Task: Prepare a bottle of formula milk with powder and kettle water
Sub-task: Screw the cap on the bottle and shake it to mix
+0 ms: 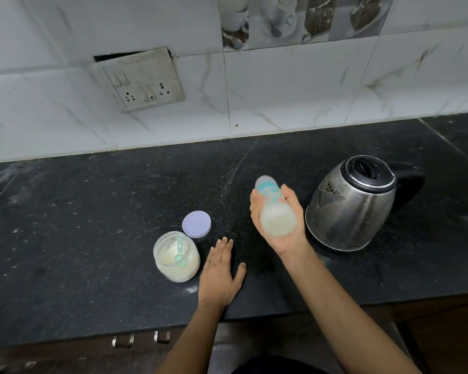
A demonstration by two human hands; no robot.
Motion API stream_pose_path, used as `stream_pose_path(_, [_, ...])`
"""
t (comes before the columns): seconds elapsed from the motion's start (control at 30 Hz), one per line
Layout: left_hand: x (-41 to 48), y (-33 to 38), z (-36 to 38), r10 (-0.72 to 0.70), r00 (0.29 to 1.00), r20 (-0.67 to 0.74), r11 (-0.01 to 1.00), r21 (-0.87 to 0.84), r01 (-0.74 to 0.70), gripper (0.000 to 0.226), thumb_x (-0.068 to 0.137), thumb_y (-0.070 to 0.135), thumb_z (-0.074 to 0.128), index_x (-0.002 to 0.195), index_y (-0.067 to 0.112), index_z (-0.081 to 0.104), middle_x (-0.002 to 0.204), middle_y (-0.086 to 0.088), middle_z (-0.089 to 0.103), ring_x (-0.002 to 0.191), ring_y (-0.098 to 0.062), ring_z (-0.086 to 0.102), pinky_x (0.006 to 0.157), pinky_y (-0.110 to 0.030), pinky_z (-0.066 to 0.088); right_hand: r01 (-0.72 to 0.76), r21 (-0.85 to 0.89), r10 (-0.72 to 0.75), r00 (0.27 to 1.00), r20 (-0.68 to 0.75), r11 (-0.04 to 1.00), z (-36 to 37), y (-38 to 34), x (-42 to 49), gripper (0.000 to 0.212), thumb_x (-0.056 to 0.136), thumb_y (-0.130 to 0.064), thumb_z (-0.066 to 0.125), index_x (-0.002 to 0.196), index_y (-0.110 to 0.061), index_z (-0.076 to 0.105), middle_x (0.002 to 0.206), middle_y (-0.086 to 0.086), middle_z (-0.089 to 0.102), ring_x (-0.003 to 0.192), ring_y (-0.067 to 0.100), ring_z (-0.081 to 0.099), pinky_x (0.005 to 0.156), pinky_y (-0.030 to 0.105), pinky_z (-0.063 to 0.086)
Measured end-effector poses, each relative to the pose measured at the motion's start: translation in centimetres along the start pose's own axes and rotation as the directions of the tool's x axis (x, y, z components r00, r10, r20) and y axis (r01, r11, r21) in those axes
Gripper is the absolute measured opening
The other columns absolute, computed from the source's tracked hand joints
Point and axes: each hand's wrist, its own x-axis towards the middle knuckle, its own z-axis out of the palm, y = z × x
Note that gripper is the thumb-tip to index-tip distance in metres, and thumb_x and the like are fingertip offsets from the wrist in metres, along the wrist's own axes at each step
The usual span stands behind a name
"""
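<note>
My right hand (284,233) grips a baby bottle (274,209) above the black counter, tilted with its capped top pointing away from me. The bottle holds pale milky liquid and looks blurred. A steel electric kettle (351,209) with a black lid and handle stands just right of that hand. My left hand (222,273) lies flat on the counter, palm down, fingers apart, holding nothing. Left of it stands an open clear jar of formula powder (176,259) with a teal scoop (180,249) inside. The jar's lilac lid (196,224) lies behind it.
The black stone counter (92,225) runs to a white tiled wall (281,90) with a switch and socket plate (143,82). Its front edge sits close to my body, with drawer handles (141,340) below it.
</note>
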Motion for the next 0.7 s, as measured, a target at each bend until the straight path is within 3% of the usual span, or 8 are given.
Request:
stream_pose_path(0.07, [-0.1, 0.1, 0.0, 0.001, 1.0, 0.009, 1.0, 0.006, -0.001, 0.071, 0.088, 0.054, 0.028, 0.149, 0.017, 0.029, 0.157, -0.001, 0.027, 0.147, -0.011, 0.015, 0.12, -0.026, 0.003, 0.102, 0.163, -0.079, 0.987, -0.139, 0.981, 0.3, -0.1, 0.2, 0.047, 0.082, -0.025, 0.069, 0.118, 0.001, 0.052, 0.109, 0.02, 0.057, 0.091, 0.029, 0.061, 0.064, 0.045, 0.06])
stream_pose_path(0.17, [-0.2, 0.2, 0.0, 0.005, 1.0, 0.01, 1.0, 0.002, -0.005, 0.07, 0.089, 0.053, 0.03, 0.149, 0.017, 0.028, 0.157, -0.001, 0.026, 0.147, -0.011, 0.014, 0.12, -0.025, 0.002, 0.111, 0.095, -0.091, 0.976, -0.199, 0.989, 0.8, 0.0, -0.2, 0.041, 0.09, -0.023, 0.057, 0.124, -0.002, 0.048, 0.125, 0.023, 0.05, 0.109, 0.034, 0.055, 0.066, 0.057, 0.056])
stream_pose_path(0.3, [-0.1, 0.1, 0.0, 0.002, 1.0, 0.015, 1.0, -0.004, -0.002, 0.067, 0.091, 0.05, 0.034, 0.149, 0.017, 0.028, 0.157, -0.001, 0.026, 0.147, -0.012, 0.014, 0.12, -0.027, 0.003, 0.135, 0.013, -0.13, 0.972, -0.195, 0.991, 1.8, 0.3, -0.8, 0.02, 0.094, -0.01, 0.048, 0.11, 0.002, 0.05, 0.12, 0.028, 0.05, 0.122, 0.039, 0.048, 0.079, 0.063, 0.045])
stream_pose_path(0.4, [-0.2, 0.2, -0.1, 0.003, 1.0, 0.005, 1.0, -0.011, -0.003, 0.068, 0.09, 0.051, 0.033, 0.148, 0.016, 0.031, 0.156, -0.002, 0.029, 0.146, -0.013, 0.017, 0.12, -0.027, 0.004, 0.104, 0.009, -0.101, 0.979, -0.178, 0.995, 1.4, 0.4, -0.4, 0.041, 0.083, -0.008, 0.059, 0.121, 0.002, 0.048, 0.126, 0.027, 0.049, 0.116, 0.041, 0.051, 0.074, 0.067, 0.051])
stream_pose_path(0.47, [-0.2, 0.2, -0.1, 0.008, 1.0, -0.004, 1.0, -0.013, -0.008, 0.068, 0.09, 0.05, 0.035, 0.148, 0.015, 0.032, 0.156, -0.003, 0.03, 0.146, -0.013, 0.018, 0.12, -0.027, 0.004, 0.079, 0.031, -0.073, 0.983, -0.168, 0.996, 1.1, 0.5, -0.2, 0.058, 0.075, -0.011, 0.067, 0.128, 0.0, 0.046, 0.131, 0.027, 0.046, 0.108, 0.042, 0.053, 0.066, 0.062, 0.055])
stream_pose_path(0.7, [-0.2, 0.2, -0.1, 0.013, 1.0, -0.003, 1.0, -0.008, -0.013, 0.069, 0.089, 0.051, 0.033, 0.148, 0.015, 0.031, 0.156, -0.003, 0.029, 0.146, -0.013, 0.017, 0.118, -0.024, 0.0, 0.09, 0.018, -0.086, 0.981, -0.173, 0.996, 0.9, 0.5, 0.2, 0.069, 0.071, -0.021, 0.077, 0.131, -0.001, 0.047, 0.13, 0.027, 0.048, 0.103, 0.042, 0.059, 0.065, 0.057, 0.057])
